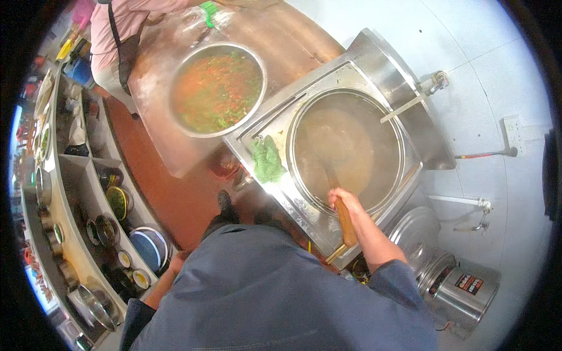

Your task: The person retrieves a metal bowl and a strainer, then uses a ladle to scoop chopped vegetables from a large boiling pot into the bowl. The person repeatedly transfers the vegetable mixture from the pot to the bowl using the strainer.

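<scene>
My right hand (344,199) grips the wooden handle (346,226) of a stirring tool. Its lower end dips into cloudy tan liquid (329,136) and is hidden there. The liquid fills a large round pot (400,162) set in a stainless-steel stove top (281,206). Left of the pot's rim lies a crumpled green cloth (267,160). My left hand (178,262) hangs low at my side near the shelving, partly covered by my dark clothing; its fingers cannot be made out. A pair of thin sticks (336,254) juts out by the stove's near edge, below the handle's end.
A wide metal basin (263,83) of chopped red and green food stands on the worktop (151,127). Behind it is another person in a pink top (109,39). A tap spout (404,107) overhangs the pot. Shelves (74,175) hold bowls at left; metal containers (465,289) stand right.
</scene>
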Motion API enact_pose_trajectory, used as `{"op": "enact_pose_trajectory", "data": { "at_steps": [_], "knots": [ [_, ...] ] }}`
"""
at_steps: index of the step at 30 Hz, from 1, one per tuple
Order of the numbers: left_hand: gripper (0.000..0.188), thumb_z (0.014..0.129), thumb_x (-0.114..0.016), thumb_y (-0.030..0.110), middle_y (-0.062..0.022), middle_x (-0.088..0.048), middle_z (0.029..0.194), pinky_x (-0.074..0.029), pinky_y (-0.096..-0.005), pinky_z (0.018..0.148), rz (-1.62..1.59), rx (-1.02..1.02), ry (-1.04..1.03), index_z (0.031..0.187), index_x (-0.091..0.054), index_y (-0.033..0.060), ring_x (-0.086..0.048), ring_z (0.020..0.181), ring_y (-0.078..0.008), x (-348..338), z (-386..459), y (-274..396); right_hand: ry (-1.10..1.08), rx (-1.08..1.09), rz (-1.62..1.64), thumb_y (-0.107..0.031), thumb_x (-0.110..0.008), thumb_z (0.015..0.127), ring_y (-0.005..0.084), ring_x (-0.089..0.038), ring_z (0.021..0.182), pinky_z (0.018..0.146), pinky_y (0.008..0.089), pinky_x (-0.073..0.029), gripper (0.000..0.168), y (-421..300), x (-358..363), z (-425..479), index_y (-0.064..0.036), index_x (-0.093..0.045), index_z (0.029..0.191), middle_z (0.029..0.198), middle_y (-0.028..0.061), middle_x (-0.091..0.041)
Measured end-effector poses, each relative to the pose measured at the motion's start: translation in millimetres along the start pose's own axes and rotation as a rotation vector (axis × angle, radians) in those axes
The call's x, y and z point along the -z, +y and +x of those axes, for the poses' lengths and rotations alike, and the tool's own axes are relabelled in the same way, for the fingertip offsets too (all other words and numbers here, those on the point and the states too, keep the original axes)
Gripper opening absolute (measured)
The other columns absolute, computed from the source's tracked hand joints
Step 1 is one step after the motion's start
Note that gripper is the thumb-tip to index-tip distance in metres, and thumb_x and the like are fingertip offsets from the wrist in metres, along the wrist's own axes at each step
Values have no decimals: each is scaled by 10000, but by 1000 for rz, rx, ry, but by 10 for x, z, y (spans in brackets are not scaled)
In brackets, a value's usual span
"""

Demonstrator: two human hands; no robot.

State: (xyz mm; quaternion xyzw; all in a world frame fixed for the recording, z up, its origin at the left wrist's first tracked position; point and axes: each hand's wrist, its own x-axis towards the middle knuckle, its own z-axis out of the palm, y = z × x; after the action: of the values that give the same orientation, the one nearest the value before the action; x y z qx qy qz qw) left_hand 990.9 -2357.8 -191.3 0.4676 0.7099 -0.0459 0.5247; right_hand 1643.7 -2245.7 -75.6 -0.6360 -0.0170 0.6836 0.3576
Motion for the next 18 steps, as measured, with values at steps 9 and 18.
{"op": "enact_pose_trajectory", "data": {
  "at_steps": [9,18],
  "knots": [
    [284,847,-522,84,-201,-624,1054,-466,-412,852,49,-159,21,1111,-560,-14,-597,984,-340,618,835,442,264,257,132,-179,-619,824,129,-557,614,545,257,-445,145,588,-71,-266,-53,-583,887,704,30,-577],
    [331,874,-532,61,-108,-642,952,-501,-309,701,237,-479,-69,1199,-512,3,-615,772,-176,1017,1486,91,305,84,52,-332,-632,827,100,-544,648,513,245,-418,295,814,63,-652,-91,-598,993,809,21,-624]
  ]
}}
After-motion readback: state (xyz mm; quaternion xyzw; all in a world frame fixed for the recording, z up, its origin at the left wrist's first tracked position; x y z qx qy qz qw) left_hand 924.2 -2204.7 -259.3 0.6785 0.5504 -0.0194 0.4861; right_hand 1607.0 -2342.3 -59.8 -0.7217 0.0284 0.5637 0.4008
